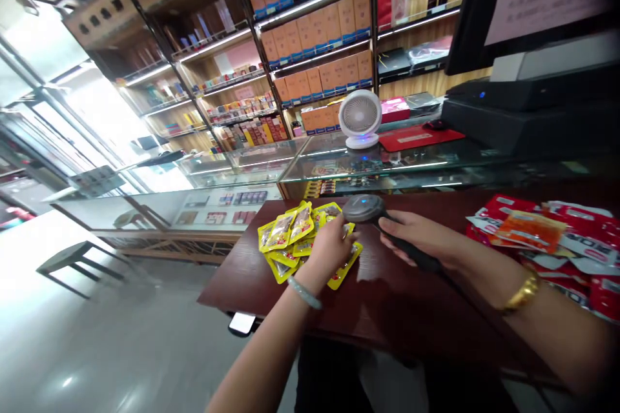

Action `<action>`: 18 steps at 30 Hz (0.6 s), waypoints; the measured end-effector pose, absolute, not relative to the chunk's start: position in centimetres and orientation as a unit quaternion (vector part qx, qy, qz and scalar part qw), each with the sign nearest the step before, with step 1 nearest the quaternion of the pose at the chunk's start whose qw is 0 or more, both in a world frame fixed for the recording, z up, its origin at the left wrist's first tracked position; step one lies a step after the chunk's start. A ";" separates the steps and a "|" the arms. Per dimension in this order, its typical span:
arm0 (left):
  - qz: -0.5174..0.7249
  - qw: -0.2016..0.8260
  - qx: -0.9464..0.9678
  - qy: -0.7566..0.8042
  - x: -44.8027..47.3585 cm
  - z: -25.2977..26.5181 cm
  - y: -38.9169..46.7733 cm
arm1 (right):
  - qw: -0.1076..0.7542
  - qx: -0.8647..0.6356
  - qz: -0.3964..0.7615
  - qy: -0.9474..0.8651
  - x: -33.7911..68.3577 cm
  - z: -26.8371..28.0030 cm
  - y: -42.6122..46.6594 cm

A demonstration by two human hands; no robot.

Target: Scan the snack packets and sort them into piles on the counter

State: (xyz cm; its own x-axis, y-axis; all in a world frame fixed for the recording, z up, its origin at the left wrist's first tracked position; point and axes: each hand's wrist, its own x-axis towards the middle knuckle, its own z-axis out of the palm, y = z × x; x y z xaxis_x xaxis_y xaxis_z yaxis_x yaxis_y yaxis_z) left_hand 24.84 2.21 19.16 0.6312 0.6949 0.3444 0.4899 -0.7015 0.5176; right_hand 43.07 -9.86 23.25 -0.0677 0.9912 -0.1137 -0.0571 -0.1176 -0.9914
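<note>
Far left, well apart from either grip: grey stool (72, 257) on the floor. Next, yellow packets (281, 232) in a loose, overlapping heap on the brown counter (232, 287), under and left of the left hand (333, 245), likely put there for easy reach. Left hand is palm down over the heap's right side, fingers bent; can't tell if it pinches a packet or just rests (scanner head and knuckles hide the tips). Handheld scanner (364, 208) sits just beside those fingers, head out over the packets' right edge. Right hand (411, 235) is wrapped around its dark handle, a firm hold, seemingly tilted so the head points toward the heap. Beyond the scanner, on the glass case: white fan (360, 117), perhaps aimed to blow at whoever stands here, then a red mat (416, 138). Right of the right grip, well apart from the yellow heap: red packets (588, 235), an orange packet (530, 230) on top, seemingly kept as a separate pile.
</note>
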 end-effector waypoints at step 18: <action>0.118 0.010 0.717 0.687 10.3 17.1 11.2 | 0.445 -0.465 0.602 -0.472 44.1 18.1 -7.0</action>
State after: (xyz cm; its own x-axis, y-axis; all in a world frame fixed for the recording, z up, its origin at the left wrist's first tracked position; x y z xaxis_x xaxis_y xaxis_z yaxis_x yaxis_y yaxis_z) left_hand 10.34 11.21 17.15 0.0292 0.9874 0.1555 0.9829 -0.0566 0.1751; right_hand 44.08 -6.96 18.14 -0.1711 0.9752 -0.1406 -0.0965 -0.1586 -0.9826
